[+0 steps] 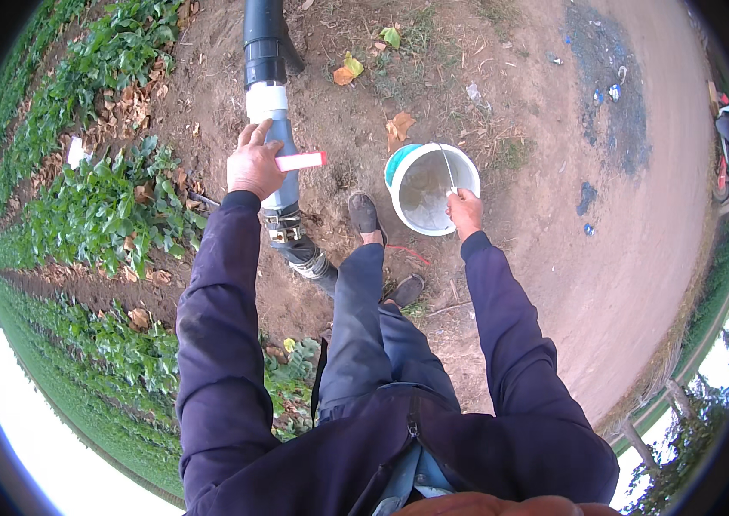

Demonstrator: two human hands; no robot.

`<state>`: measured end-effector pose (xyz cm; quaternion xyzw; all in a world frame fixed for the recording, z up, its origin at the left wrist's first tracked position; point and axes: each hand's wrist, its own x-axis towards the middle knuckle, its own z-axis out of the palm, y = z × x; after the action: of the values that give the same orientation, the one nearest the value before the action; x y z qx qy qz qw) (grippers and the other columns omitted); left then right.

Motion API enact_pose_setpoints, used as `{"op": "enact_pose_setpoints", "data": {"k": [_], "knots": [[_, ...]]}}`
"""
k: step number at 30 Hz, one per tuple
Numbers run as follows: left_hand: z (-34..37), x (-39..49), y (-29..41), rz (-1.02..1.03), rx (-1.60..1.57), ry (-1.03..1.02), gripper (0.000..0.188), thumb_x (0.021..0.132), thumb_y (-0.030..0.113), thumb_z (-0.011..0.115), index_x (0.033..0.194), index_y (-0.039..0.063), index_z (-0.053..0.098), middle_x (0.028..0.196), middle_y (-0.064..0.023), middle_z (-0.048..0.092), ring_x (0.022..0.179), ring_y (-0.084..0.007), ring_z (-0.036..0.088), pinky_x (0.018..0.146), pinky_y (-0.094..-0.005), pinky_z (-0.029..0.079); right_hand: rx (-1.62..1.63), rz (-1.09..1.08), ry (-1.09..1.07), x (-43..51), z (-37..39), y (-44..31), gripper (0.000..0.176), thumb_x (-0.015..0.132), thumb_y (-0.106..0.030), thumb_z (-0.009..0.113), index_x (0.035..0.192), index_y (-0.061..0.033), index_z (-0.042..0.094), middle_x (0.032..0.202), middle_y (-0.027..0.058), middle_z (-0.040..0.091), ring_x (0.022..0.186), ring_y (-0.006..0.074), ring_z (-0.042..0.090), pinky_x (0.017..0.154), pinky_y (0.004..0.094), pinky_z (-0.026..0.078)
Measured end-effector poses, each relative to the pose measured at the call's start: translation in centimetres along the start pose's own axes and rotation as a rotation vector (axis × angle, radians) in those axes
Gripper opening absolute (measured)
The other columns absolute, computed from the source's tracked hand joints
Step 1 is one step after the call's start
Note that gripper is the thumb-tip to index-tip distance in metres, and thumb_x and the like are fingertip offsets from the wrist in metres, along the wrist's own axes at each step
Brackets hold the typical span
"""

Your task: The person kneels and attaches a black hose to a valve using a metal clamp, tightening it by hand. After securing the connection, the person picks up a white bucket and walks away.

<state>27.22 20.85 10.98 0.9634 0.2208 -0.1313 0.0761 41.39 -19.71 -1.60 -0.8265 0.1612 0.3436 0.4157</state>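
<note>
My left hand [254, 158] lies on a blue-grey pipe section [285, 184]. It holds a flat pink-and-white bar [302, 161] with a red end, which sticks out to the right across the pipe. Above that hand, a white collar [267, 100] joins this section to a thick black pipe [263, 45]. Metal clamps [284, 229] band the black hose [316, 266] at the lower end. My right hand [465, 209] is closed on the grip of the wire handle of a white bucket [408, 203]. Something pale and cloudy shows inside, and a teal rim [396, 164] peeks out behind it.
Rows of leafy green crops [106, 219] grow on the left. My shoes [364, 211] stand on bare soil between hose and bucket. A red strip [411, 253] lies by them. To the right runs a dirt track [654, 238] with a dark stained patch [609, 97] and litter.
</note>
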Motion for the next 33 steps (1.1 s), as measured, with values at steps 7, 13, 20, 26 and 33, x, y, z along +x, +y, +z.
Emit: {"op": "enact_pose_setpoints", "data": {"k": [7,13,20,26,33], "knots": [[-1.0,0.1,1.0,-0.049,-0.080,-0.101,0.033,0.073,0.025,0.074,0.105,0.018,0.075,0.148,-0.0050,0.044,0.139,-0.0300,0.038,0.102,-0.0405,0.049,0.018,0.228,-0.163,0.5,-0.3,-1.1,0.014,0.094,-0.018,0.059,0.086,-0.0061,0.057,0.068,0.0031,0.059,0.052,0.0118,0.057,0.042,0.0259,0.039],[-1.4,-0.4,1.5,-0.092,-0.056,-0.164,0.030,0.075,0.025,0.073,0.105,0.021,0.074,0.150,-0.0028,0.042,0.142,-0.0280,0.035,0.103,-0.0413,0.047,0.046,0.378,-0.314,0.4,1.2,-1.7,0.023,0.092,-0.025,0.064,0.086,-0.0035,0.060,0.068,0.0080,0.060,0.053,0.0184,0.059,0.047,0.0314,0.047],[-1.9,-0.9,3.0,-0.273,0.053,-0.116,0.048,0.076,0.023,0.072,0.123,0.021,0.065,0.155,-0.0063,0.035,0.145,-0.0352,0.026,0.117,-0.0528,0.020,0.169,0.480,-0.309,0.3,1.0,-3.0,0.033,0.089,-0.033,0.066,0.075,-0.0049,0.056,0.061,0.0086,0.056,0.044,0.0203,0.052,0.041,0.0339,0.041],[-0.7,-13.2,14.9,-0.619,-0.172,0.023,0.078,0.069,0.022,0.078,0.139,0.007,0.045,0.155,-0.0175,0.030,0.145,-0.0390,0.024,0.117,-0.0518,0.020,0.235,0.417,-0.353,1.8,-0.7,-2.3,0.029,0.087,-0.026,0.063,0.067,-0.0070,0.055,0.056,0.0075,0.052,0.042,0.0200,0.050,0.039,0.0343,0.039],[4.2,-48.3,24.5,-1.085,-0.544,-1.146,0.039,0.092,0.033,0.063,0.125,0.013,0.065,0.118,-0.0082,0.068,0.110,-0.0222,0.063,0.093,-0.0360,0.049,0.243,0.416,-0.426,0.4,-2.1,-3.6,0.026,0.084,-0.024,0.062,0.066,-0.0083,0.055,0.053,0.0046,0.051,0.038,0.0177,0.047,0.037,0.0333,0.038]]}}
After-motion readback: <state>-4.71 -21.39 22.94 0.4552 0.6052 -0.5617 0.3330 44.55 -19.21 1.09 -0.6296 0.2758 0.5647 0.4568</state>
